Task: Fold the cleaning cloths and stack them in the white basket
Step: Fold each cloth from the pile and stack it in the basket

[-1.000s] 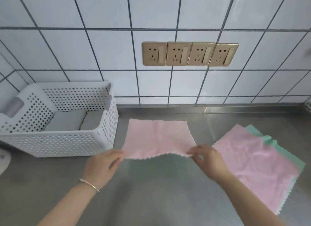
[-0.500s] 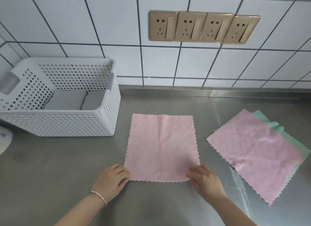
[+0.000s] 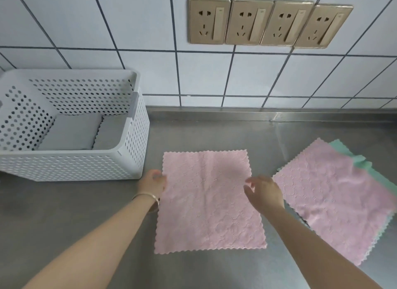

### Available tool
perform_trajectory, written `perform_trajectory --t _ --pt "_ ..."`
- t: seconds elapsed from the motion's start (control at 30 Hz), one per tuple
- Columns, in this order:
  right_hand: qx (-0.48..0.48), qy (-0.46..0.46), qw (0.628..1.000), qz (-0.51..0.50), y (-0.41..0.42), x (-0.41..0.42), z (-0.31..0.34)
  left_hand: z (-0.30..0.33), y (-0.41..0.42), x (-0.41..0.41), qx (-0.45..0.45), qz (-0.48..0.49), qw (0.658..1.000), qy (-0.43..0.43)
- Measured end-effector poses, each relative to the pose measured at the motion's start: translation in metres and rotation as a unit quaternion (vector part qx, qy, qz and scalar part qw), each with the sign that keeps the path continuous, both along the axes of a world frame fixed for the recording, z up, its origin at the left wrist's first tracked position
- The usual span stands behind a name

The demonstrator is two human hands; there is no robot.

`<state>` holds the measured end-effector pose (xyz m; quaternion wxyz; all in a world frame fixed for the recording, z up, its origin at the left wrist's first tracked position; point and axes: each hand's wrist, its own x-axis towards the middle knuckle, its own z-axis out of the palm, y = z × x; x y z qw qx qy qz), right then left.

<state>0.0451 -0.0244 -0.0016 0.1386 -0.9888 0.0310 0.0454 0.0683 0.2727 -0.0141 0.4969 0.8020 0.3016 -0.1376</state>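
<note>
A pink cleaning cloth [image 3: 206, 205] lies flat and unfolded on the steel counter in front of me. My left hand [image 3: 153, 182] rests at the cloth's left edge, fingers touching it. My right hand [image 3: 264, 191] hovers over its right edge with fingers spread and nothing in them. To the right lies a pile with another pink cloth [image 3: 335, 192] on top of a green cloth [image 3: 352, 157]. The white perforated basket [image 3: 71, 166] stands at the left and holds two folded grey cloths [image 3: 71, 135].
The steel counter [image 3: 86, 220] meets a white tiled wall at the back. Four gold wall sockets [image 3: 268, 23] sit above the cloths. The basket stands close to the left edge of the pink cloth.
The cloth was held up by its near corners, then laid flat. Both hands have since let go of the corners and moved up along its side edges.
</note>
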Motion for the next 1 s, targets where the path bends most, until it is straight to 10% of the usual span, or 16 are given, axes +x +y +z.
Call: perform_trajectory --t 0.07,0.3,0.7,1.0 --pt "0.002 0.073 0.996 -0.055 0.006 0.032 -0.003 0.005 -0.008 0.035 -0.063 0.075 0.995 0.025" --pt "0.05 0.142 0.954 -0.259 0.001 0.088 -0.035 -0.016 -0.008 0.081 0.142 -0.009 0.987 0.075" --pt "0.007 0.1 0.956 -0.274 -0.007 0.092 -0.05 -0.033 -0.007 0.087 0.238 -0.038 0.97 0.033" --pt "0.026 -0.114 0.987 0.113 0.021 0.014 -0.033 -0.008 -0.022 0.008 0.227 -0.329 0.909 -0.12"
